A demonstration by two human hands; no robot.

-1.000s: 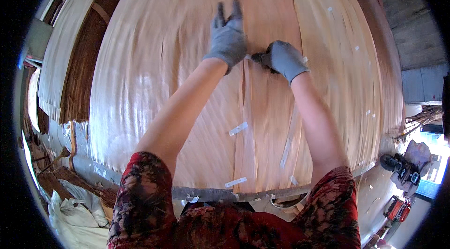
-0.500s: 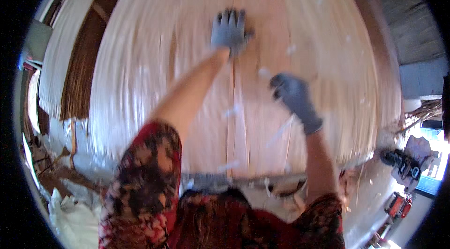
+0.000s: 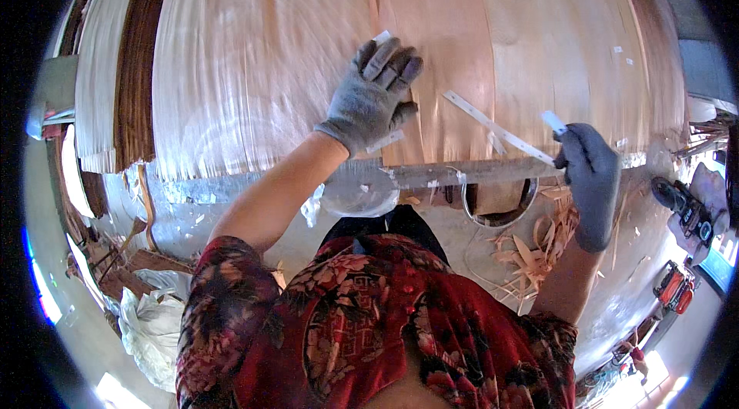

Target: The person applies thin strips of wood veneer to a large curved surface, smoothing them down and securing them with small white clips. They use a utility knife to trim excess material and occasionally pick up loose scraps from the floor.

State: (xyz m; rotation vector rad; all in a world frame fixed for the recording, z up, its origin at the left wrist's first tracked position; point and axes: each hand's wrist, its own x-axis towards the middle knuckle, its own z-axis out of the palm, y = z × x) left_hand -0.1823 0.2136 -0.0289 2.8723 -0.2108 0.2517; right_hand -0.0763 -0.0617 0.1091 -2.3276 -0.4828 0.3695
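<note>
Pale workshop floor (image 3: 485, 255) below the near edge of the bench (image 3: 431, 173), with curled wood shavings (image 3: 543, 247) toward the right corner and a crumpled whitish sack (image 3: 150, 324) off past the left one. Across the bench, broad pale veneer (image 3: 254, 63) alongside a narrower pinkish panel (image 3: 446, 32), with dark brown veneer (image 3: 141, 70) toward the left edge. By the seam, left hand (image 3: 369, 101) in a grey glove, palm down, fingers lightly bent, thumb out sideways, nothing visibly gripped; a short tape piece (image 3: 382, 37) at the fingertips. Near the right end of the near edge, right hand (image 3: 591, 178), also gloved, fingers curled, apparently pinching a long white tape strip (image 3: 471, 110), free end over the bench's middle, plus a short tab (image 3: 552, 122). Cannot tell whether strip and tab join. Looks like taping along the seam, left palm pressing. Seems to call next for steady pressure and a clean tab, without snagging the loose strip.
</note>
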